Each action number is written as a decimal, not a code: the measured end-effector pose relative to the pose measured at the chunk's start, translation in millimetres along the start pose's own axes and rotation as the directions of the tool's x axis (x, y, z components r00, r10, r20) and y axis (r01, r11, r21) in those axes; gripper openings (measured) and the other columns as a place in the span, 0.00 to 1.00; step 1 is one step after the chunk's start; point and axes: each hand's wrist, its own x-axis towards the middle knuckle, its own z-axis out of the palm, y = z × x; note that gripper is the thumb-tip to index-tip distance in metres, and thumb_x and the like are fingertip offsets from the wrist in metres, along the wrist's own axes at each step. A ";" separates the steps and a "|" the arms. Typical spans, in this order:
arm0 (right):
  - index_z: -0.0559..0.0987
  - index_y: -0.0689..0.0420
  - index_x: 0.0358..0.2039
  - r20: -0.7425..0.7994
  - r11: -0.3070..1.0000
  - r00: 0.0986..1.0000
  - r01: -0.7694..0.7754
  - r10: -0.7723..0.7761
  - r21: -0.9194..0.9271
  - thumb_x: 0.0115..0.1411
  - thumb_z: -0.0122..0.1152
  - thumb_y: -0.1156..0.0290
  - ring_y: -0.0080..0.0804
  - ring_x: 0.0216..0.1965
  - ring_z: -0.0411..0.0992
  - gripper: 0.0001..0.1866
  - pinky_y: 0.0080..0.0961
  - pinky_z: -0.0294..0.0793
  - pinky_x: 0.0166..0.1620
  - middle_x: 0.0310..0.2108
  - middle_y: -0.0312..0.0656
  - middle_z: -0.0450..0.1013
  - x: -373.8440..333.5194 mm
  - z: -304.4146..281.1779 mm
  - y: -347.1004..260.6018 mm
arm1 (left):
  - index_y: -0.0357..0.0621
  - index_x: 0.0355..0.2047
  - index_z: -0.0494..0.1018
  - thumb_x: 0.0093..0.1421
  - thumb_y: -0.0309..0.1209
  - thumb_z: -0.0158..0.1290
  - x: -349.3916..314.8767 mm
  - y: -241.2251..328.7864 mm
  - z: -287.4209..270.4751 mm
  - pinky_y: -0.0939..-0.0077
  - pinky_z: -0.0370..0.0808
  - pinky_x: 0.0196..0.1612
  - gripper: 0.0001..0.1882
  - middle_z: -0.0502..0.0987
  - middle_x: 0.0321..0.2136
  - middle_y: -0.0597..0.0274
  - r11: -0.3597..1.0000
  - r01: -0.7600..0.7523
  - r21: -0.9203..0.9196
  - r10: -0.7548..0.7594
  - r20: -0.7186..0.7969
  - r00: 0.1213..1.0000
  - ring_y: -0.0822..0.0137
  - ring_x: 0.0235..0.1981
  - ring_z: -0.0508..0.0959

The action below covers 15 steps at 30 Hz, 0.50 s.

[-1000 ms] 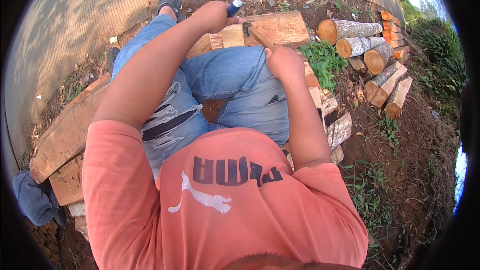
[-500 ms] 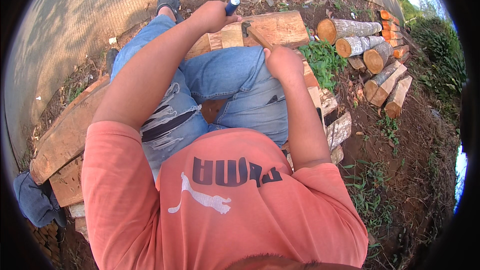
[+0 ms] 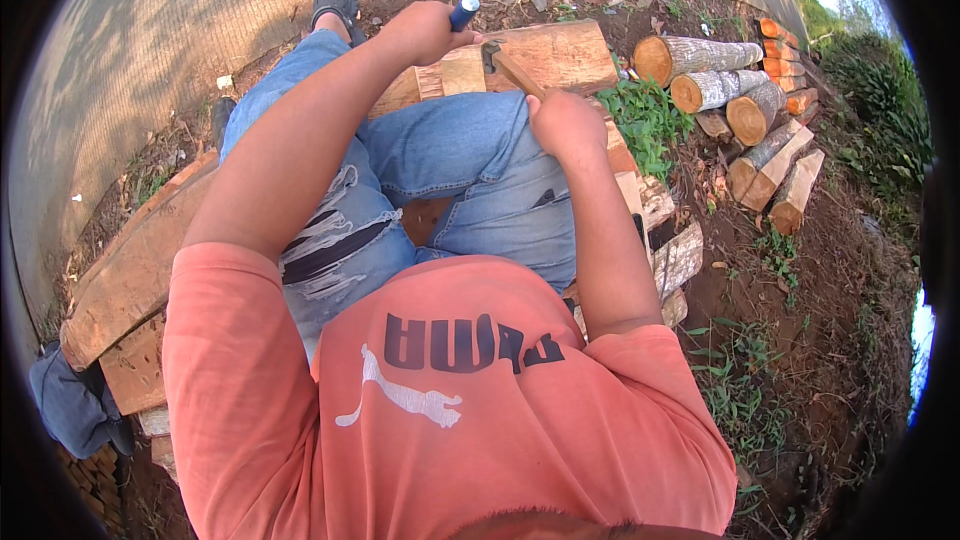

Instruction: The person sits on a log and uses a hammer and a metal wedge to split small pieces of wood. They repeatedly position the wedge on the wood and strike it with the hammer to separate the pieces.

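My left hand [image 3: 425, 32] is closed around the blue handle of a hand tool [image 3: 462, 15] with a round metal cap; it looks like a chisel, but its working end is hidden. My right hand [image 3: 570, 127] grips the wooden handle of a hammer [image 3: 518, 73] near its end. The hammer's dark metal head is beside my left hand, just short of the blue handle. Below both tools lie a reddish-brown slab of wood [image 3: 565, 55] and a paler small block [image 3: 463, 71], beyond my jeans-covered knee.
Cut logs [image 3: 705, 55] lie on the right, beside orange-ended split pieces [image 3: 780, 52]. Green weeds [image 3: 645, 130] grow by the slab. More split wood [image 3: 678, 258] is next to my right thigh. Large planks [image 3: 150, 250] and a dark blue cloth [image 3: 65, 400] are at the left.
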 end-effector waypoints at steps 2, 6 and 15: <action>0.86 0.63 0.45 0.002 1.000 1.000 0.001 -0.001 0.001 0.75 0.51 0.50 0.57 0.50 0.82 0.27 0.51 0.81 0.53 0.45 0.59 0.84 -0.2 -0.3 0.1 | 0.39 0.37 0.82 0.68 0.59 0.59 -1.0 1.3 -0.5 0.55 0.78 0.45 0.30 0.84 0.31 0.50 1.000 -0.001 0.005 0.001 -0.001 1.000 0.51 0.38 0.84; 0.86 0.63 0.45 -0.006 1.000 1.000 0.010 -0.010 0.004 0.75 0.52 0.50 0.57 0.50 0.82 0.27 0.51 0.81 0.53 0.45 0.59 0.84 0.8 1.4 1.1 | 0.39 0.37 0.82 0.68 0.59 0.60 1.9 -2.4 1.9 0.56 0.78 0.45 0.30 0.84 0.30 0.51 1.000 -0.009 0.028 0.010 -0.025 1.000 0.51 0.38 0.85; 0.86 0.62 0.45 -0.024 1.000 1.000 0.019 -0.018 0.004 0.74 0.52 0.51 0.58 0.49 0.82 0.26 0.51 0.81 0.53 0.45 0.59 0.84 1.8 4.3 2.0 | 0.39 0.37 0.83 0.67 0.59 0.60 2.8 -2.7 3.3 0.55 0.79 0.46 0.30 0.85 0.33 0.49 1.000 -0.020 0.021 0.020 -0.020 1.000 0.50 0.39 0.85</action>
